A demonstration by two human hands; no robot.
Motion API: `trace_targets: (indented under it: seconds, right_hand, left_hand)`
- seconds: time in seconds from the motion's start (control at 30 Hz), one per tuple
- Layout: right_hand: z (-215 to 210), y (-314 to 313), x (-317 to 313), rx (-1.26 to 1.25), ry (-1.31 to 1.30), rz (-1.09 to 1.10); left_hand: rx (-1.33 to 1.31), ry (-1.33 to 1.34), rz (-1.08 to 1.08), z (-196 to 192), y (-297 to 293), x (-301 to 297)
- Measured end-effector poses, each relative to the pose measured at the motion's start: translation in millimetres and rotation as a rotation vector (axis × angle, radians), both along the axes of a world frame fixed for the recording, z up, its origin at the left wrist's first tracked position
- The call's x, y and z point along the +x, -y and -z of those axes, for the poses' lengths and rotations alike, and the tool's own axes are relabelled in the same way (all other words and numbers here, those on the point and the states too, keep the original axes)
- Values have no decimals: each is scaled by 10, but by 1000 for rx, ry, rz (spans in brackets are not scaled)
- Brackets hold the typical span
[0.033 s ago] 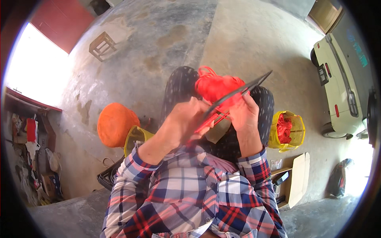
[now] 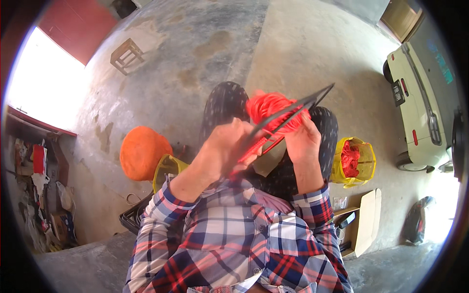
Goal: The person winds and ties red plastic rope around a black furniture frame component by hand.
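Note:
In front of my lap, my left hand [image 2: 225,146] is closed on the near end of a narrow dark frame [image 2: 287,116], whose two thin bars meet at a point on the far right. Red cord [image 2: 255,148] runs in rows along the frame near these fingers. My right hand [image 2: 302,140] is closed at a bundle of red cord [image 2: 266,105], its thumb and fingers bent beside the dark bars. The bundle lies beyond the bars, which partly cover it. Blur smears the frame's near end, and the exact left fingertip grip is hidden.
A yellow basket [image 2: 370,171] with red material [image 2: 350,158] stands right; another yellow container [image 2: 163,171] stands left beside a round orange object [image 2: 144,154]. An opened cardboard box [image 2: 369,222] lies near right. Further off are a wooden stool [image 2: 126,56] and a pale vehicle [image 2: 417,107].
The red cord bundle has shifted slightly right and turned, and looks sharper. The dark frame's tip has moved up a little. Both hands stay nearly in place.

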State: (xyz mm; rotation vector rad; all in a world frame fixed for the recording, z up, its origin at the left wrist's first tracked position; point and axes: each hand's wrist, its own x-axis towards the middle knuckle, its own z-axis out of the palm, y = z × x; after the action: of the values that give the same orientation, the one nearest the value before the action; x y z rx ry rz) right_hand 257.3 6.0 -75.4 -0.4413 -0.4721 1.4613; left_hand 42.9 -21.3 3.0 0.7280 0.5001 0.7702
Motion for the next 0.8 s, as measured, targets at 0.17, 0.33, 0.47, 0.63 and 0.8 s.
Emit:
trace_targets:
  seconds: [0.17, 0.33, 0.47, 0.63, 0.8]
  right_hand:
    - [-591, 423, 4, -55, -145, 120]
    - [-862, 556, 160, 395, -204, -257]
    - [-760, 588, 143, 136, -92, -87]
    - [-487, 387, 141, -203, -111, -56]
    - [-996, 386, -172, 108, 302, -456]
  left_hand:
    - [61, -151, -196, 26, -102, -124]
    - [127, -40, -182, 42, -253, -281]
    - [148, -57, -271, 79, -288, -391]
    - [48, -98, -336, 96, -257, -336]
    - [-50, 227, -105, 136, -184, -223]
